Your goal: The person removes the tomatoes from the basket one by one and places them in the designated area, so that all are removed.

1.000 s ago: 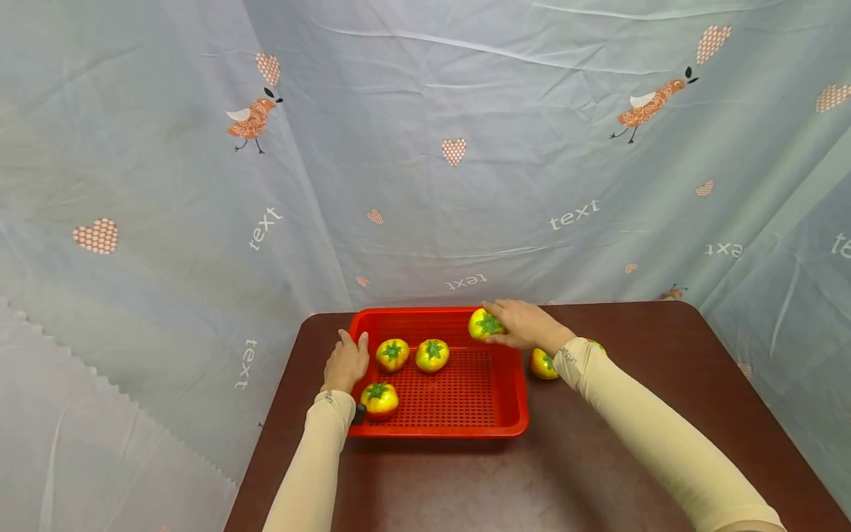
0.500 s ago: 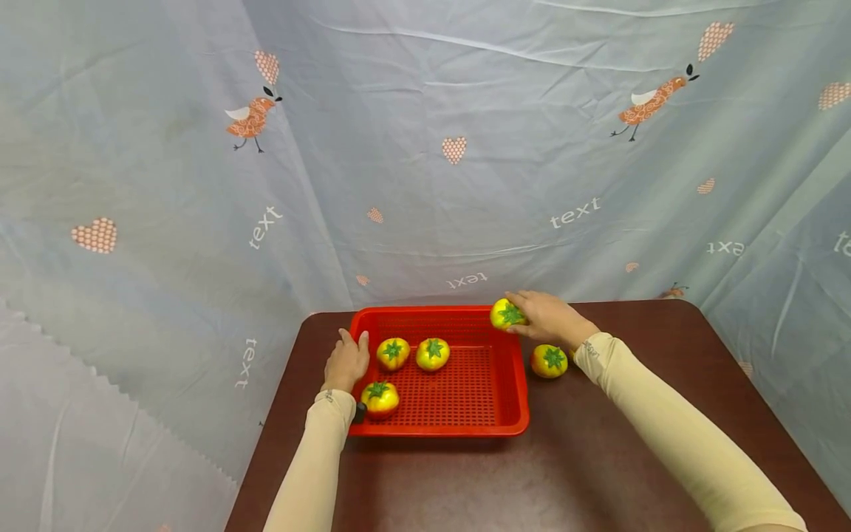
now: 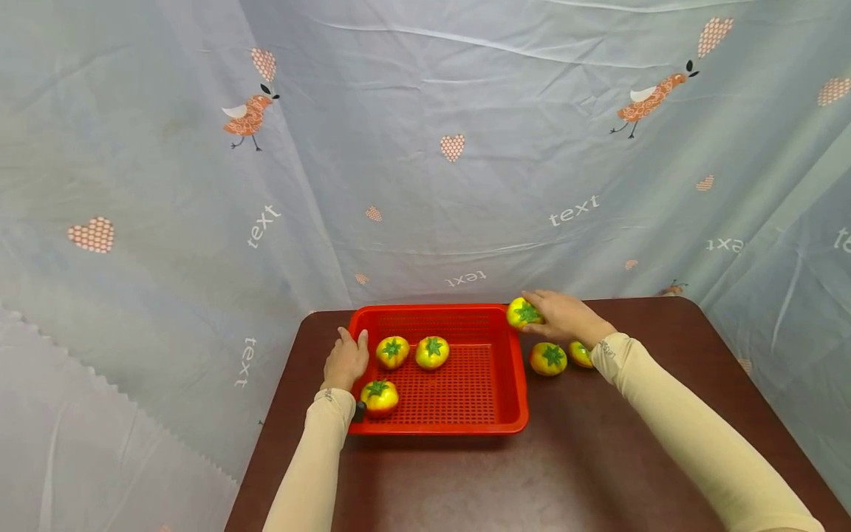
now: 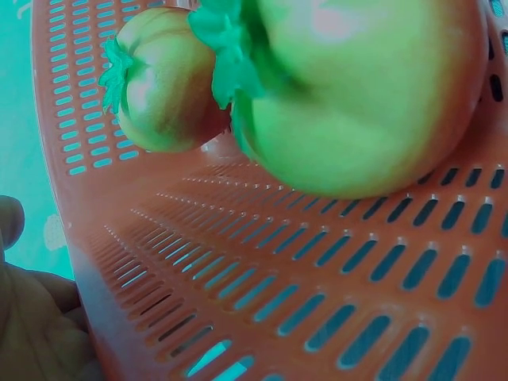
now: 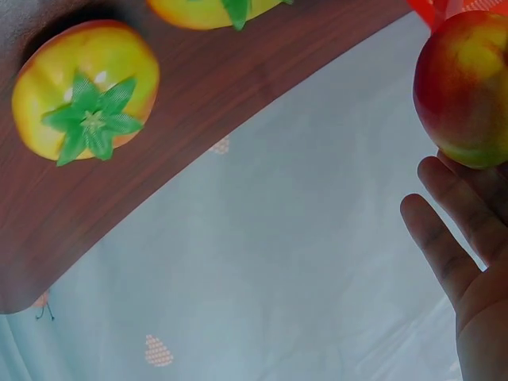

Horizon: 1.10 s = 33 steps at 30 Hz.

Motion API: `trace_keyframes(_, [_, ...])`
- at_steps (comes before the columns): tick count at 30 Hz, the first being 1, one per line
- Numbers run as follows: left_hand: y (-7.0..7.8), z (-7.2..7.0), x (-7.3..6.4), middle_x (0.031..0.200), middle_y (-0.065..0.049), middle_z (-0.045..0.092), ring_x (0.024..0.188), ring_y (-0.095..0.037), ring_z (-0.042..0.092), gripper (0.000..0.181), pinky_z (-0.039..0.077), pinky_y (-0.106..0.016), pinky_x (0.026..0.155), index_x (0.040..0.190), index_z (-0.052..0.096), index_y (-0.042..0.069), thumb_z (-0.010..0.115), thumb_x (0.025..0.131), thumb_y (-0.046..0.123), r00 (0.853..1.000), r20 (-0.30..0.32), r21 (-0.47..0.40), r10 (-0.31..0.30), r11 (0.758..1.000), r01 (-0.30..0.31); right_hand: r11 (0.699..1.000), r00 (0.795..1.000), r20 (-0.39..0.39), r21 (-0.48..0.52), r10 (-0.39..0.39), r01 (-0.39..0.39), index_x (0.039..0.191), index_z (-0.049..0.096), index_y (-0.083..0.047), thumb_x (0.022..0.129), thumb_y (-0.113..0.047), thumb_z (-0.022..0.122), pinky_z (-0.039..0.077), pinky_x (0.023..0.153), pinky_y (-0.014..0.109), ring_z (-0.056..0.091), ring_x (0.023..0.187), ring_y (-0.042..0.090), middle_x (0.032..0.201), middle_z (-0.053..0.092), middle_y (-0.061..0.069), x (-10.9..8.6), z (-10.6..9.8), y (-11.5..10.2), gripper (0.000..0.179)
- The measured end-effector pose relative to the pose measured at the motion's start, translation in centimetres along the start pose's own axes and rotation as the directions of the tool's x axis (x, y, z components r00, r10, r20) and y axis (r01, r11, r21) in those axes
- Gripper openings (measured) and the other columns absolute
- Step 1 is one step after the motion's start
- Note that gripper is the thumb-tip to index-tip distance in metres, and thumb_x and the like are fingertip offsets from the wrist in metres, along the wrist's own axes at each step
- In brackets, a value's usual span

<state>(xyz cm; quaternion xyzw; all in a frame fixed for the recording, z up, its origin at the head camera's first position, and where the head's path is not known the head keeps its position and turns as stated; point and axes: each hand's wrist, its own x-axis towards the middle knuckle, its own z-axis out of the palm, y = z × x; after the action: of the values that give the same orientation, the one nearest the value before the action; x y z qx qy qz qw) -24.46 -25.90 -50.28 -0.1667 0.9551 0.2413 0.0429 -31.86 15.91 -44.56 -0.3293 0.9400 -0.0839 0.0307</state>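
Observation:
In the head view my right hand (image 3: 565, 314) pinches a yellow-red tomato (image 3: 523, 314) with a green leafy top, just above the right rim of a red plastic basket (image 3: 508, 426). The right wrist view has this held tomato (image 5: 468, 91) at the right edge, with some fingers extended below it. My left hand (image 3: 344, 362) lies along the basket's left rim with fingers relaxed. Inside the basket sit three tomatoes: front left (image 3: 380, 399), back left (image 3: 392, 352) and back middle (image 3: 432, 353). The left wrist view shows part of the hand (image 4: 40, 325) outside the slotted wall.
Right of the basket, two more tomatoes lie on the dark brown table (image 3: 452, 488): one nearer (image 3: 548, 359), another (image 3: 581, 354) partly behind my right wrist. A grey-blue curtain (image 3: 412, 185) with birds and hearts hangs behind the table.
My right hand has carried the tomato to the right, from over the basket's inside to its right rim. The tomatoes on the table have come into fuller view. My left hand stays put.

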Motion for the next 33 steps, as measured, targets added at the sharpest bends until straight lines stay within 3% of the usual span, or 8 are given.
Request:
trace_keyframes(26, [0.4,-0.1,-0.4,0.149,-0.036,0.032,0.129,-0.054,0.042,0.081,0.033,-0.061,0.110,0.153,0.006,-0.010,0.016,0.104,0.053,1.000,0.001,-0.009,-0.010,1.000,0.010,0.994,0.995,0.007,0.013,0.104,-0.104,0.144,0.038,0.009,0.093,-0.032,0.066,0.040,0.104,0.059,0.048,0.127,0.049,0.140,0.047,0.034,-3.8,-1.2,6.2,0.071])
trace_keyframes(33, [0.2,0.1,-0.1,0.150,-0.037,0.030,0.130,-0.053,0.042,0.077,0.032,-0.061,0.111,0.153,0.001,-0.010,0.019,0.105,0.048,1.000,0.009,-0.003,-0.012,1.000,0.012,0.992,0.993,-0.002,0.008,0.122,-0.122,0.142,0.040,0.012,0.093,-0.031,0.067,0.042,0.102,0.060,0.049,0.125,0.050,0.138,0.048,0.035,-5.3,-0.7,8.0,0.070])
